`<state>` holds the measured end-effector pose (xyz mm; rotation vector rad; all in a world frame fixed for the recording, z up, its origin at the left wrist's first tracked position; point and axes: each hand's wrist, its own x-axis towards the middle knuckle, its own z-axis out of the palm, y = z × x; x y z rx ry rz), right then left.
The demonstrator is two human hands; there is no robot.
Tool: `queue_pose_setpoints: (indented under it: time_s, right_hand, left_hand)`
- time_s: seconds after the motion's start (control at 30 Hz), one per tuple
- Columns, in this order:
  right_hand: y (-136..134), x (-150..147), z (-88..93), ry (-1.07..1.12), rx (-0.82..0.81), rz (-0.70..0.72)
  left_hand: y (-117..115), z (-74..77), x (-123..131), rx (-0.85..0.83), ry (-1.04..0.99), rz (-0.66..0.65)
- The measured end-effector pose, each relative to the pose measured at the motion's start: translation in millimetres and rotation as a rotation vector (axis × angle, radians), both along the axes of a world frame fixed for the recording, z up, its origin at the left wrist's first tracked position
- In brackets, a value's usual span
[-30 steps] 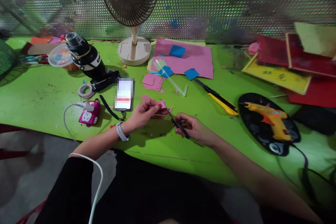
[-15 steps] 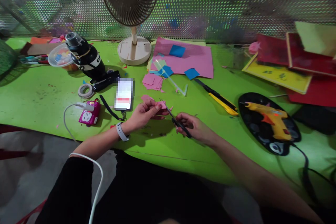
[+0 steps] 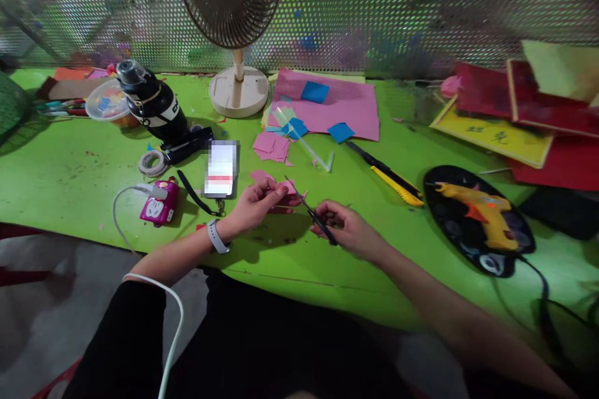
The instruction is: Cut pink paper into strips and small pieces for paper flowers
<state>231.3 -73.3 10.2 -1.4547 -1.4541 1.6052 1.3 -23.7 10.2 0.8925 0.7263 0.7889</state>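
Between the thumb and fingers of my left hand (image 3: 259, 202) is a small piece of pink paper (image 3: 289, 187). My right hand (image 3: 345, 224) grips a pair of dark-handled scissors (image 3: 321, 225), whose blades point up and left and lie at the paper's right edge. How far the blades are apart is too small to tell. Just beyond my left hand a pink scrap (image 3: 261, 176) lies on the green table (image 3: 299, 280). A little farther back is a pile of cut pink pieces (image 3: 271, 146).
A phone (image 3: 221, 168), a tape roll (image 3: 152, 163) and a purple power adapter (image 3: 160, 202) lie left. Behind stand a black bottle (image 3: 156, 106) and a fan (image 3: 238, 92). Right are a yellow utility knife (image 3: 397, 186) and a glue gun (image 3: 496, 215) on a black mat. A white cable (image 3: 175, 324) crosses my left arm.
Both hands stay nearly in place. The scissors have shifted very slightly at the pink paper, their handles a touch to the left.
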Motion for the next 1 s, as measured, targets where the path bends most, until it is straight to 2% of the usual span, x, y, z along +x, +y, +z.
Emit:
queue_pose_setpoints:
  time_s: [0.43,0.73,1.0]
  right_hand:
    - [-1.3,4.9,-0.5,-0.010,-0.004,0.021]
    - [1.4,7.3,0.2,-0.032,-0.006,0.066]
    - [1.4,9.5,0.7,-0.024,-0.004,0.051]
  left_hand:
    - [3.1,-1.9,-3.1,0.010,0.068,0.031]
    - [7.4,-3.5,-5.5,-0.030,0.071,-0.111]
    - [8.0,0.6,-5.4,-0.049,0.060,-0.114]
